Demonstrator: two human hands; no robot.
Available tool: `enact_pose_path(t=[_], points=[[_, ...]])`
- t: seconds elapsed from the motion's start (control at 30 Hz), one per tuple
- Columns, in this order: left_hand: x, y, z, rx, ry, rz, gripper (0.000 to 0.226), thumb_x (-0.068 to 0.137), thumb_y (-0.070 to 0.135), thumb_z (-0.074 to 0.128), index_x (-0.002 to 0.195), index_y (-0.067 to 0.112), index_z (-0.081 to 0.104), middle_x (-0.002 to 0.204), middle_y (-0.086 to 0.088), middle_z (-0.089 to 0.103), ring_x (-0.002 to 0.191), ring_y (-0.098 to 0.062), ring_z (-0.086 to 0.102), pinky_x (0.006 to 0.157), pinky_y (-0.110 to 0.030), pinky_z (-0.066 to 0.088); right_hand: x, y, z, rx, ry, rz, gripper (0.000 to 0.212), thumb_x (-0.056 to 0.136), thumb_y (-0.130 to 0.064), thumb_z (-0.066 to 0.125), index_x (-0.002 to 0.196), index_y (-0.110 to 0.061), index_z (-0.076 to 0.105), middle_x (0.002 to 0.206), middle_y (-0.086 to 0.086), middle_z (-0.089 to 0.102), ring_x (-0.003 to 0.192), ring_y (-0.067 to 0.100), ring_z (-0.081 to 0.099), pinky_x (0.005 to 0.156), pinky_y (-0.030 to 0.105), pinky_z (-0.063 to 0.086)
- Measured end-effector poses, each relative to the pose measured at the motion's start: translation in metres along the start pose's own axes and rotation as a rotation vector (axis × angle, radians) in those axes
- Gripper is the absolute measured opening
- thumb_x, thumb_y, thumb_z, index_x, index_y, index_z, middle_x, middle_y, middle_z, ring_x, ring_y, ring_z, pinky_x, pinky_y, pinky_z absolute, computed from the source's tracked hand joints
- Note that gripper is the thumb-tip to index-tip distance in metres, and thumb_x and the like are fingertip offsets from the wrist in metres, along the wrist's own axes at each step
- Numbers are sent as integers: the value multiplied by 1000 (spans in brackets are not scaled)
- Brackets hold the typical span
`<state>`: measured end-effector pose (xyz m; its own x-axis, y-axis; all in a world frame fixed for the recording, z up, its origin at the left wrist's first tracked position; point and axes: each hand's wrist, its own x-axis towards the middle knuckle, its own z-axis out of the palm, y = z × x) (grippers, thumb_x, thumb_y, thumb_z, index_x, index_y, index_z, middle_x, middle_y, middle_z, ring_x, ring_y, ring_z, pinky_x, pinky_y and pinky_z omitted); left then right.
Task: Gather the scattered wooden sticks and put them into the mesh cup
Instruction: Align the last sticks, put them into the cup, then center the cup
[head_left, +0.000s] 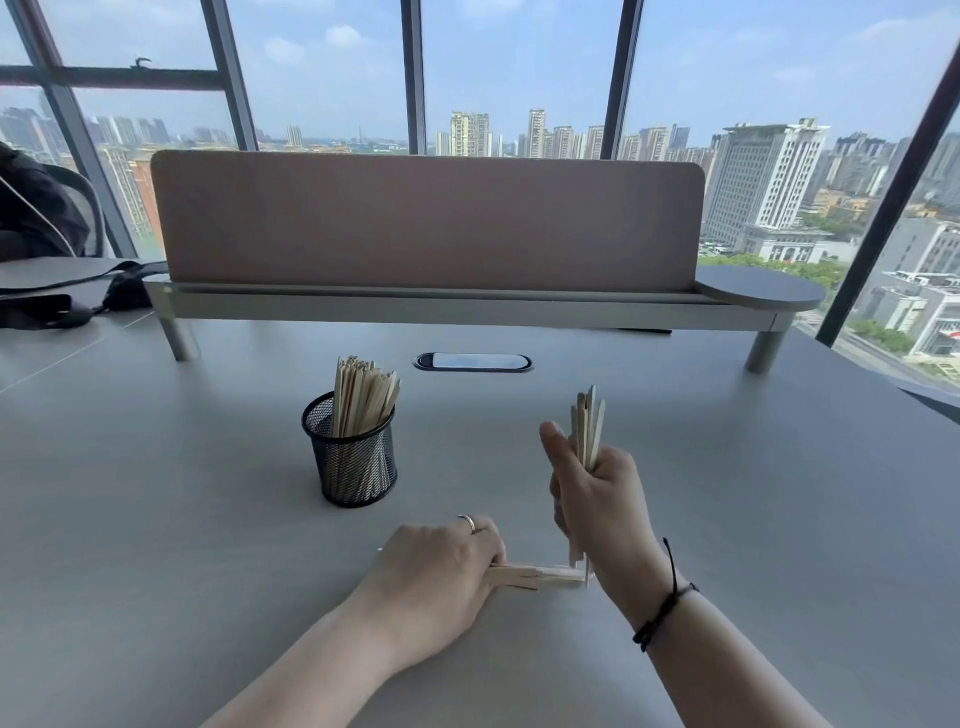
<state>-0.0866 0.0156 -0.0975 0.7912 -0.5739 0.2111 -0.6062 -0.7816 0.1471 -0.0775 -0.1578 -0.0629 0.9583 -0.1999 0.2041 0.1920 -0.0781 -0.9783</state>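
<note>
Right hand (597, 499) grips an upright bundle of wooden sticks (587, 431), ends squared on the desk (208, 545). Left hand (441, 561) pinches flat sticks (540, 574) at lower centre. Mesh cup (353, 462), centre-left, stands part-filled.

Black mesh cup (353, 462), pale wooden sticks (363, 395), grey table (156, 493), dusty-pink divider panel (426, 218).
</note>
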Motion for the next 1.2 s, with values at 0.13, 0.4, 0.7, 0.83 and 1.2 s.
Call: enact_pose_path(t=[0.13, 0.4, 0.7, 0.83, 1.2], points=[[0, 5, -3, 110, -54, -57, 18, 99, 28, 46, 116, 28, 52, 117, 5, 58, 94, -27, 65, 69, -35, 39, -1, -1, -1, 103, 23, 15, 70, 89, -50, 63, 65, 4, 27, 58, 11, 30, 52, 29, 21, 49, 43, 16], [-5, 7, -5, 261, -142, -169, 24, 97, 14, 44, 119, 23, 48, 118, -1, 53, 96, -27, 66, 67, -33, 39, -4, -4, 0, 154, 44, 35, 65, 91, -45, 61, 65, 6, 31, 59, 12, 30, 51, 22, 23, 49, 41, 16], [-7, -5, -14, 83, -127, -300, 20, 91, 29, 41, 104, 23, 55, 103, 3, 57, 95, -25, 63, 80, -37, 50, -4, 2, 2, 179, 32, 30, 63, 94, -44, 59, 63, 5, 35, 55, 11, 33, 45, 19, 30, 46, 31, 26], [-8, -3, -12, 109, -78, -283, 18, 94, 32, 39, 106, 24, 49, 108, 3, 56, 97, -26, 62, 79, -36, 47, -6, 1, 3, 184, 19, 20, 62, 96, -40, 58, 61, 5, 34, 52, 9, 32, 44, 20, 32, 46, 30, 28], [-3, -22, -10, -658, 487, -306, 50, 88, 52, 66, 62, 19, 37, 49, 10, 36, 46, -7, 30, 47, -24, 24, -9, -3, 5, 282, -49, 93, 54, 94, -38, 61, 53, -18, 32, 47, 2, 29, 39, 18, 24, 46, 30, 23]])
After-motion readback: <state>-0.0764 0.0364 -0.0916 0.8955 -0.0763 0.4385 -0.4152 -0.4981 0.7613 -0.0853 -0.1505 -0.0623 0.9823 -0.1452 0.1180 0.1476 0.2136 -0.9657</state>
